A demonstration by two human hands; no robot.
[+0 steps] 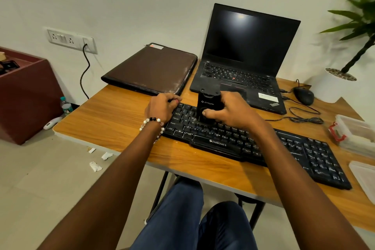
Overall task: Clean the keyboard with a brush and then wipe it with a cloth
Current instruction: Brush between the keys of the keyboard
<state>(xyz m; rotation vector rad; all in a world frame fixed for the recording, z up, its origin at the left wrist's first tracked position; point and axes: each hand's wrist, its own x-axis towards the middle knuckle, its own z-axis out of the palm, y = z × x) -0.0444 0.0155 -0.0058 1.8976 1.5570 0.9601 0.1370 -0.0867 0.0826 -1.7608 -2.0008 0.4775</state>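
The left hand (163, 107) (beaded bracelet at the wrist) curls closed on the black keyboard's (253, 144) corner at 10 o'clock. Just to its 3 o'clock, the right hand (233, 110) grips a black upright device (207, 105) standing on the keys. The keyboard lies slanted across the wooden table (113, 119), with the open laptop (247, 57) at its 12 o'clock.

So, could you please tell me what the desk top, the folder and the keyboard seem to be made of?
Desk top: looks like wood-grain laminate, from the streaked orange-brown pattern and pale edge band; solid wood is possible. Folder: brown leather or imitation, matte, with whitish scuffing along its right edge. Keyboard: black plastic, with slightly glossy keys catching the light.
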